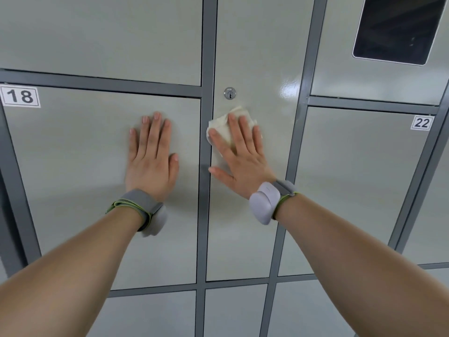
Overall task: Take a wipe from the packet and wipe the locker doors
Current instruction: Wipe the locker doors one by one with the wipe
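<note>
Both hands lie flat with fingers straight: the left hand bears on the door marked 18, while the right hand presses the crumpled wipe against the narrow middle door, just below the keyhole. Recommended, as a judgement: even palm pressure, overlapping strokes, and care around the keyhole and door edges. Packet is out of view, fingers cover much of the wipe, and any soiling cannot be made out
</note>
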Motion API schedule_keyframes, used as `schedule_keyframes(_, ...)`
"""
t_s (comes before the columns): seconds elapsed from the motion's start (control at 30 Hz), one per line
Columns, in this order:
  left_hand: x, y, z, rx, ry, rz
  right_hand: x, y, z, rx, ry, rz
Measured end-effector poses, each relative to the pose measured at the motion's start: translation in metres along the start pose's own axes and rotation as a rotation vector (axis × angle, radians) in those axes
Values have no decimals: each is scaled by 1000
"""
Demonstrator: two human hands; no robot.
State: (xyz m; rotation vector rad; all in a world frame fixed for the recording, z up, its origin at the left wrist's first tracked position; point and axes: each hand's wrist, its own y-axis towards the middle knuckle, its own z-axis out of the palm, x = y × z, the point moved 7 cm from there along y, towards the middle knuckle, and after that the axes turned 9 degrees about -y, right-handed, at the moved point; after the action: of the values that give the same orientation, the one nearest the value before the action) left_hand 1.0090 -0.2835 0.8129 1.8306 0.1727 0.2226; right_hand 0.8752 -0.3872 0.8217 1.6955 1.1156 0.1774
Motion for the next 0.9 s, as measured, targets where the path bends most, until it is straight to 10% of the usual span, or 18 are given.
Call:
schedule_keyframes(0.23,0,-6,0,27,0,3,15,-56,19,96,-111,-224)
schedule_keyframes(0.5,-1,-17,2,5,-18,-23,-12,-1,-5,121,77,76)
schedule_keyframes(0.9,-2,-32,8,-19,-2,-56,5,-67,24,196,32,-51)
